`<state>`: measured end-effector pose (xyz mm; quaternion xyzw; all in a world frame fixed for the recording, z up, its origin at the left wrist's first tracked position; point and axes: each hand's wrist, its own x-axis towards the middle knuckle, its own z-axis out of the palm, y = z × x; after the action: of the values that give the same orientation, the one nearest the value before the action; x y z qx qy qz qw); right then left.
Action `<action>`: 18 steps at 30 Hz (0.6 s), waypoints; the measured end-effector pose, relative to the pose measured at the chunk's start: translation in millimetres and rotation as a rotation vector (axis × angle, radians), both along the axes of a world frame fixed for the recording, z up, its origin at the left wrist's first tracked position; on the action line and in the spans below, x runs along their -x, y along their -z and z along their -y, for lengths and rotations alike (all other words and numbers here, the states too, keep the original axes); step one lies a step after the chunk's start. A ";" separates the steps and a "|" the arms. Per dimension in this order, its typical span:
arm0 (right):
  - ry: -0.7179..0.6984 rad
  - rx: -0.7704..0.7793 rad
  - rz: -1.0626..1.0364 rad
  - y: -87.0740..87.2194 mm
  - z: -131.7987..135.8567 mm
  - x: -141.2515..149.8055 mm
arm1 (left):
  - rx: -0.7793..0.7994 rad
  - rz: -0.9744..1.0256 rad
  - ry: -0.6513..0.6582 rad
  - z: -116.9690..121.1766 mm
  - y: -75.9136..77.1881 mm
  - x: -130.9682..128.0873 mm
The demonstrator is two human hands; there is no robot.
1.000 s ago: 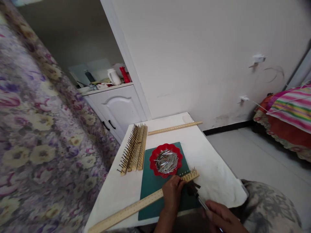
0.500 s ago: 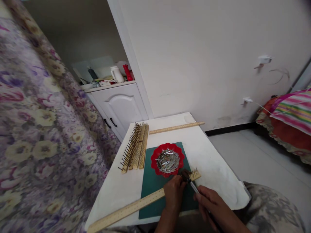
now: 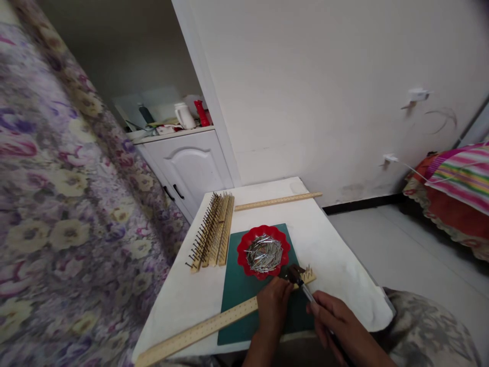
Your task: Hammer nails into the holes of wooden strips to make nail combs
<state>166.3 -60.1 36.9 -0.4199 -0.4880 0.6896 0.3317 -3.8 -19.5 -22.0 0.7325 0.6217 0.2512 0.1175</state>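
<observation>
My right hand [image 3: 331, 317] grips a hammer [image 3: 305, 290] by its handle. The dark hammer head is over the pale wooden strip [image 3: 229, 318], just right of my left fingertips. My left hand [image 3: 273, 300] lies across the strip with its fingers pinched together; whatever they hold is hidden. Rows of small holes run along the strip, and several nails [image 3: 308, 272] stand up at its right end. Under the strip is a green cutting mat [image 3: 239, 285]. Just beyond my left hand, a red scalloped bowl [image 3: 241, 248] full of loose nails [image 3: 265, 253] sits on the mat.
Several wooden strips studded with upright nails [image 3: 212, 232] lie side by side at the table's left. Another holed strip [image 3: 278, 201] lies across the far end of the white table [image 3: 336, 265]. A floral curtain [image 3: 76, 204] hangs left; a white cabinet [image 3: 194, 168] stands behind.
The hammer head has shifted slightly to the right, and my right hand has moved a little with it. My left hand stays on the strip almost unmoved.
</observation>
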 end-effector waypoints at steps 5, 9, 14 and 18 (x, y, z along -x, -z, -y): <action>-0.018 -0.026 0.006 1.2 -1.5 1.2 | -0.004 -0.007 -0.009 -1.0 -1.3 -1.6; -0.034 -0.017 0.056 0.5 -0.1 4.2 | 0.024 -0.030 0.002 -1.3 -5.1 -1.4; -0.030 -0.024 0.067 -5.5 0.9 5.1 | 0.083 -0.053 -0.019 -0.5 -7.9 -1.1; -0.012 -0.025 0.108 -9.9 3.1 6.4 | 0.062 -0.010 0.003 -0.2 -6.6 0.0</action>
<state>159.9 -63.2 46.8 -0.4491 -0.5164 0.6618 0.3060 -3.8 -19.3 -15.4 0.7307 0.6287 0.2279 0.1375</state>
